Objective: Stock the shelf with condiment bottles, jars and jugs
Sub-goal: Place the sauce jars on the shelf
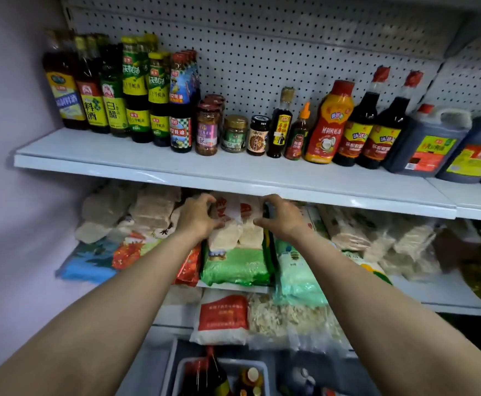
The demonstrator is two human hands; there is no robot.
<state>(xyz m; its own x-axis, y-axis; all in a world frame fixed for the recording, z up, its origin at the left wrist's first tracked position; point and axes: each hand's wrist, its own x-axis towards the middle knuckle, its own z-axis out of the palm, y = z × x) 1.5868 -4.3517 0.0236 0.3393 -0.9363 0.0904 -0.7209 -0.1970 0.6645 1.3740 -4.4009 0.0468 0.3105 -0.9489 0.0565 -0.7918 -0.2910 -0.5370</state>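
Head view is showing me both hands reaching under the front lip of the white shelf [233, 178]: the left hand [197, 217] and the right hand [280, 217] are curling their fingers round a clear bag of pale grain [237, 224] at centre frame, one on each side. That bag is looking soft and slumpy, so I am judging it will sag unless held from both ends. The condiment bottles [329, 124] are standing in a row across the upper half of the frame, with jars [235, 134] mid-row and dark jugs [430, 141] at the right edge. More bottles are waiting in a grey bin [176, 375] at bottom centre; glass, heavy, slippery, best taken round the body, I am guessing.
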